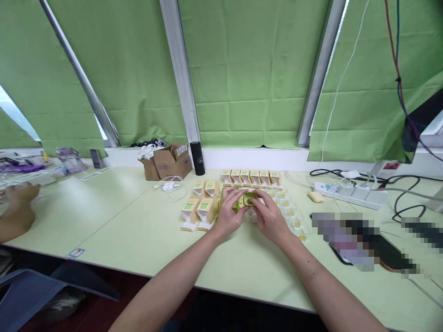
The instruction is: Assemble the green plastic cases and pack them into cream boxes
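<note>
Both hands meet over the table around a small yellow-green plastic case (pixel 249 198) with a rounded rim. My left hand (pixel 231 211) grips its left side, and my right hand (pixel 270 216) has its fingers closed on the right side. More yellow-green plastic shows behind my left hand, partly hidden. Small cream boxes (pixel 206 210) with green labels stand open-flapped just left of my hands. A row of similar boxes (pixel 254 177) is lined up behind them. Clear round plastic pieces with yellow centres (pixel 295 214) lie in rows beside my right hand.
A cardboard box (pixel 173 161), a black bottle (pixel 197 158) and a white charger (pixel 168 186) are at the back left. On the right lie a power strip (pixel 349 193) with cables, a small cream case (pixel 316 197) and blurred phones (pixel 394 251). Another person's hand (pixel 20 198) is at far left.
</note>
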